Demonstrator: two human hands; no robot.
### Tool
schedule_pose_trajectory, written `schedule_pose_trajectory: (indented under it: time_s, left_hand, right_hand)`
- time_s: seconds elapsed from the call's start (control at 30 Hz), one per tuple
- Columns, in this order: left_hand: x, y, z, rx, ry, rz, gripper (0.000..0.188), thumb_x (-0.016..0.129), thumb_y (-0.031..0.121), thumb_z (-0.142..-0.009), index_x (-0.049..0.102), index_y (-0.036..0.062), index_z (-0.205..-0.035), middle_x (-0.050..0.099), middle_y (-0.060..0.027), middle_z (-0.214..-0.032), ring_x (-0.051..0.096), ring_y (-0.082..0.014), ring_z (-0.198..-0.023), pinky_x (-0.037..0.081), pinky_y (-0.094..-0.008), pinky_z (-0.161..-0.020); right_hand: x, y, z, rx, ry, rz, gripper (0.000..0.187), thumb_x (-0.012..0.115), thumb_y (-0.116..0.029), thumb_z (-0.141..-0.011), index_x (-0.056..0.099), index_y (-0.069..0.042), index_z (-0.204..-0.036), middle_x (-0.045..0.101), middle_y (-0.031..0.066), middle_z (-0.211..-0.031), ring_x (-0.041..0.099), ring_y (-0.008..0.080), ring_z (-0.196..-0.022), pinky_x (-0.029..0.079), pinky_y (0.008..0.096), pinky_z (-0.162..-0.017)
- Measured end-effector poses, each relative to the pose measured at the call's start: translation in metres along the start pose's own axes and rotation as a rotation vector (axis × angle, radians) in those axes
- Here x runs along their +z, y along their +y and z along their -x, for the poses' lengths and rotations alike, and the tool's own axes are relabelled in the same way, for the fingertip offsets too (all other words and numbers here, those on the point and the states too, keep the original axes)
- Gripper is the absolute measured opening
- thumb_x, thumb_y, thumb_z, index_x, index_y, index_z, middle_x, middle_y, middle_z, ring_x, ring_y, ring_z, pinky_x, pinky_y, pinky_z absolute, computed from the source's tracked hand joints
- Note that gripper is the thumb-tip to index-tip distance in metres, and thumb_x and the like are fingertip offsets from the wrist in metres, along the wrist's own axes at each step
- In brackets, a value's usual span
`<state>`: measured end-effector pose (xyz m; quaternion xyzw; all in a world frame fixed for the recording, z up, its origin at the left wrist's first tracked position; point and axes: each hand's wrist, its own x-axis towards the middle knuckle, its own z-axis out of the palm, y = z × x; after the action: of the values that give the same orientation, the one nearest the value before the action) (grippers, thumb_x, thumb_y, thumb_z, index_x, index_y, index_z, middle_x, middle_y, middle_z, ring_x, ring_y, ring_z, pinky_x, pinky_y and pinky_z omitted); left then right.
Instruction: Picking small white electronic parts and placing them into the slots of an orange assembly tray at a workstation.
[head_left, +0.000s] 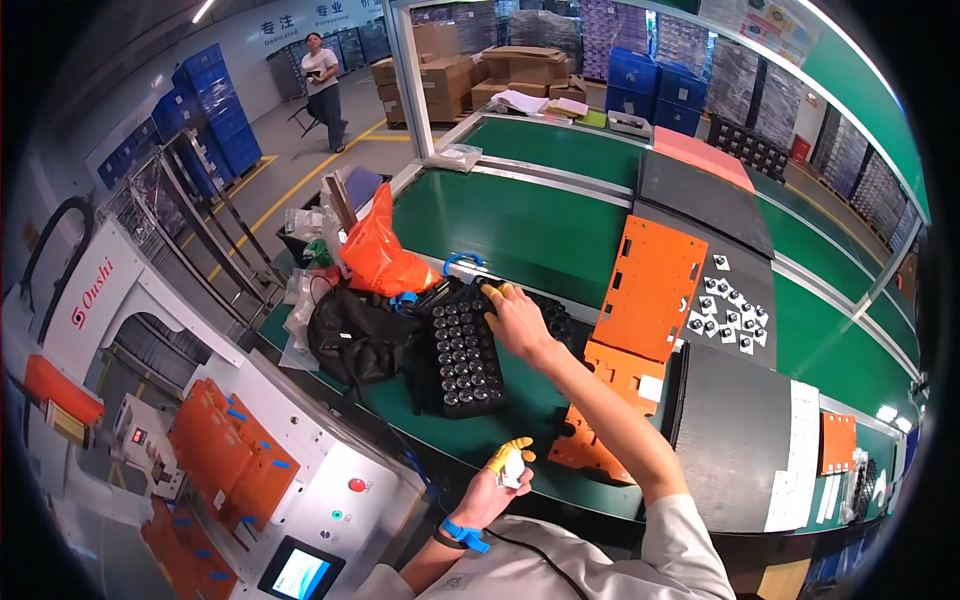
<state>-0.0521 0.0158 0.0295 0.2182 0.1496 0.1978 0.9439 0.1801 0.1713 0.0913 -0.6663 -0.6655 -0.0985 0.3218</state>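
Grasping a small white piece [513, 468], probably light and best held edgewise, was the left hand [499, 477]; the right hand's [516, 318] grip was indiscernible.

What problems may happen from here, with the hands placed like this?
The right hand is near the far end of the black tray and might jostle its round clear pieces. The small white item in the left hand could slip if the grip loosens. The black cord near the blue wristband may catch on something.

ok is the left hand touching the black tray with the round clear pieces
Apart: the head view shows green table between the left hand and the black tray.
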Motion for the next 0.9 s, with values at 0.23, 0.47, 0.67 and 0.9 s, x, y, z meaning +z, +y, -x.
schedule_pose_trajectory:
  time_s: [0.23,0.47,0.67,0.9]
  left_hand:
    - [-0.003,0.006,-0.008,0.0,0.033,0.041,0.042,0.05,0.03,-0.103,0.051,0.0095,-0.14,0.063,-0.008,-0.121,0.06,-0.0185,-0.099,0.048,-0.0284,-0.079]
    - [0.014,0.023,-0.024,-0.009,-0.003,-0.087,0.059,0.043,0.052,-0.102,0.047,0.0096,-0.142,0.065,-0.0115,-0.12,0.063,-0.0166,-0.084,0.048,-0.026,-0.068]
    - [0.027,0.037,-0.032,0.043,-0.12,-0.093,0.064,0.047,0.047,-0.101,0.036,0.0077,-0.15,0.059,-0.0121,-0.13,0.064,-0.0193,-0.093,0.047,-0.0256,-0.067]
    - [0.022,0.025,-0.054,0.035,-0.089,-0.049,0.058,0.058,0.043,-0.097,0.048,0.0052,-0.14,0.059,-0.0086,-0.133,0.06,-0.0249,-0.115,0.051,-0.0329,-0.082]
  right_hand:
    - [0.018,0.016,-0.032,-0.105,-0.3,-0.011,0.032,0.066,-0.013,-0.077,0.069,-0.008,-0.108,0.066,0.0177,-0.096,0.066,0.0359,-0.092,0.054,0.046,-0.084]
    - [-0.021,0.005,-0.028,-0.128,-0.082,-0.028,0.021,0.063,-0.008,-0.072,0.062,0.004,-0.089,0.064,0.0207,-0.084,0.066,0.0369,-0.081,0.055,0.0465,-0.073]
    - [-0.122,-0.037,0.043,0.152,-0.135,-0.588,0.025,0.072,-0.004,-0.077,0.06,0.001,-0.098,0.066,0.0119,-0.089,0.067,0.022,-0.078,0.054,0.0326,-0.074]
    - [-0.176,-0.052,0.129,0.244,-0.142,-0.624,0.023,0.076,-0.008,-0.079,0.069,-0.002,-0.1,0.065,0.0106,-0.097,0.063,0.0246,-0.09,0.052,0.0353,-0.081]
